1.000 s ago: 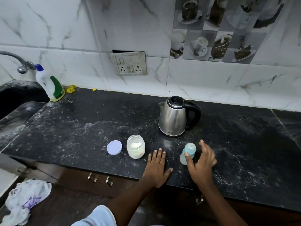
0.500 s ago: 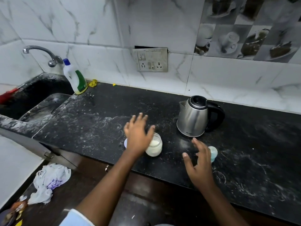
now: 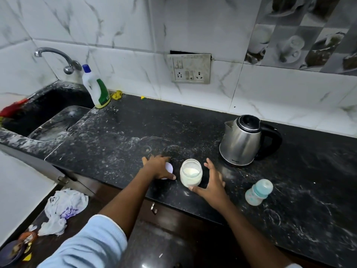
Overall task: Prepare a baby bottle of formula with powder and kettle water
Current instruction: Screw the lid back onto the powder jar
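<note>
Showing an early stage: open glass powder jar [image 3: 191, 173] centre frame, left hand [image 3: 158, 167] spread flat on its round white lid [image 3: 169, 168], right hand [image 3: 212, 181] open beside it, grip empty; capped pale-blue baby bottle [image 3: 258, 192] and steel kettle [image 3: 243, 141] untouched on the desk [image 3: 119, 136].

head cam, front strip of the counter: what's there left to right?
Left hand over the pale lid → open jar of white powder → right hand → baby bottle. The steel kettle stands farther back.

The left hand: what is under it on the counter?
The left hand lies over a pale round lid flat on the black counter, left of the open powder jar. Only the lid's right edge shows; the rest is covered.
</note>
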A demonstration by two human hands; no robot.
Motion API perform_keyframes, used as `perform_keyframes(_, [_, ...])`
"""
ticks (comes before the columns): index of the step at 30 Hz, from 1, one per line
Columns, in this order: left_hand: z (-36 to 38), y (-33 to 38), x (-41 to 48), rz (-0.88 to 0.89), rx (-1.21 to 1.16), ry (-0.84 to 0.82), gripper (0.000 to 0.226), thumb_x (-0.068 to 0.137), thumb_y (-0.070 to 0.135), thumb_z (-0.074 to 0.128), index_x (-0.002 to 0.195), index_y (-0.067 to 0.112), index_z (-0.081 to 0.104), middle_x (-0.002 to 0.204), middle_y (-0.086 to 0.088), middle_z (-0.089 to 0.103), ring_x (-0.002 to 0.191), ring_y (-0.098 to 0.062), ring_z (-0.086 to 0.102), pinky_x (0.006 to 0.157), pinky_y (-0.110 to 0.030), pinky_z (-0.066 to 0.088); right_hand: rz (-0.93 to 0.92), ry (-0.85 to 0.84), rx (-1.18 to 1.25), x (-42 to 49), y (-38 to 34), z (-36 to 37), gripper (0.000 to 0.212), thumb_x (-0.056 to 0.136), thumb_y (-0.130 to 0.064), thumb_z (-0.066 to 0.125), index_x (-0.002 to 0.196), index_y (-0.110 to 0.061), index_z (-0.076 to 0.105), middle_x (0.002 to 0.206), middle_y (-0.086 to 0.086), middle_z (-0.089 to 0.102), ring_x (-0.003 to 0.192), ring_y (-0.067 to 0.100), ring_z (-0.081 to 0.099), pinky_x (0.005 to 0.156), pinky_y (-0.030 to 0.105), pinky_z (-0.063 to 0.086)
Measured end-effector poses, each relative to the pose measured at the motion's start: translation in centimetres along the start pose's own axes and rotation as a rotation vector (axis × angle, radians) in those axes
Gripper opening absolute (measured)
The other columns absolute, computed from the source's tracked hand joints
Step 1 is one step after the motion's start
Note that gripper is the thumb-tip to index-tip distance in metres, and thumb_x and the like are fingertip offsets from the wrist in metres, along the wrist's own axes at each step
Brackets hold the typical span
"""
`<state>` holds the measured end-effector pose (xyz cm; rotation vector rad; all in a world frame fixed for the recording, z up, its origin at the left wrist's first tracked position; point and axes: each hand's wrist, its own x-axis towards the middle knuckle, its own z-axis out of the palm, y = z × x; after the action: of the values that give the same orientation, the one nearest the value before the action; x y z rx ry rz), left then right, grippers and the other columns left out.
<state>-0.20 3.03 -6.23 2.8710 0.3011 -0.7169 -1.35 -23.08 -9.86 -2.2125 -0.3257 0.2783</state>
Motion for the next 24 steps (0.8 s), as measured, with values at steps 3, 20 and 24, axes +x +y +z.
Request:
perform_keyframes(3, [0.6,0.0,0.4,0.02,0.037,0.045,0.081,0.083,0.063,0.078,0.151,0.026,0.053,0.151,-0.007,0.054,0.142,-0.035,0.05,0.119,-0.064,0.025,0.027,-0.054,0.015,1.0,-0.4,1.2,0.129,0.06,-0.059,0.089,0.162,-0.045,0.011,0.162,-0.016,0.035,0.151,0.018,0.021,0.112,0.045,0.015])
perform_keyframes(20, [-0.6,3.9,-3.0,0.397,-1.458,0.52,0.066,0.063,0.032,0.094,0.114,0.02,0.053,0.135,-0.005,0.067,0.12,-0.011,0.069,0.103,-0.032,0.057,-0.016,-0.147,0.276,0.9,-1.2,-1.1,0.123,0.065,-0.07,0.082,0.158,-0.06,0.003,0.172,-0.009,0.017,0.159,0.014,0.009,0.129,0.058,0.012])
perform_keyframes(24, [0.9,5.7,-3.0,0.55,-1.275,0.568,0.07,0.07,0.025,0.097,0.121,0.033,0.051,0.142,0.002,0.063,0.132,-0.02,0.065,0.11,-0.035,0.053,-0.178,0.055,0.246,1.0,-3.6,-3.6,0.088,0.087,-0.078,0.059,0.16,-0.056,0.015,0.168,-0.022,0.02,0.156,-0.001,0.015,0.129,0.041,0.018])
